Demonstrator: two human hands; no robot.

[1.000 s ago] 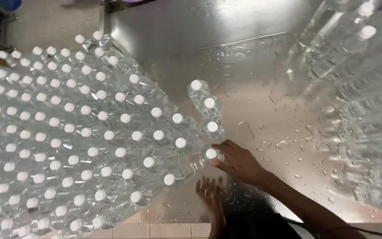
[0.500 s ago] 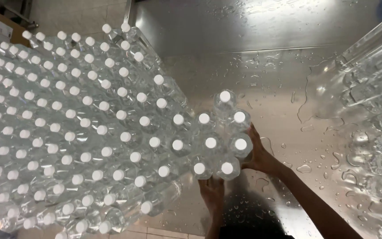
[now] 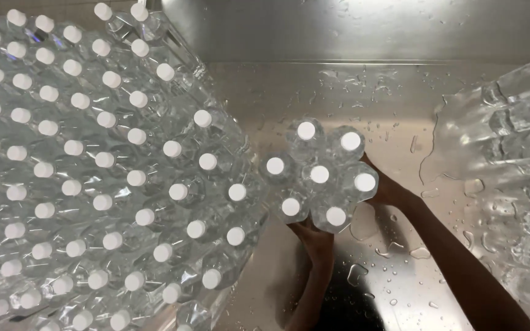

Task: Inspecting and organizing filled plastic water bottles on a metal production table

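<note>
So both hands are gripping a little cluster of 7 clear plastic bottles (image 3: pixel 319 173) with white caps, seen from straight above, sitting over the middle of the wet stainless steel counter (image 3: pixel 363 92). The left hand (image 3: pixel 314 238) is coming up from the near edge and pressing against the cluster's near side, fingers mostly tucked under the bottles, so I can't really tell how they're spread. The right hand (image 3: pixel 389 189) is wrapping around the cluster's right side, fingers curled against the bottles and mostly hidden behind them too. The cluster is sitting just beside, maybe touching, the big block of capped bottles (image 3: pixel 87 178) that's filling the whole left side of the counter, caps lined up in neat diagonal rows. Over at the right edge there's another batch of clear bottles (image 3: pixel 510 153) lying on their sides, pretty blurry. Water droplets (image 3: pixel 400 288) are sitting all over the bare metal near both forearms, and the steel back wall (image 3: pixel 351 30) is running along the far edge.
</note>
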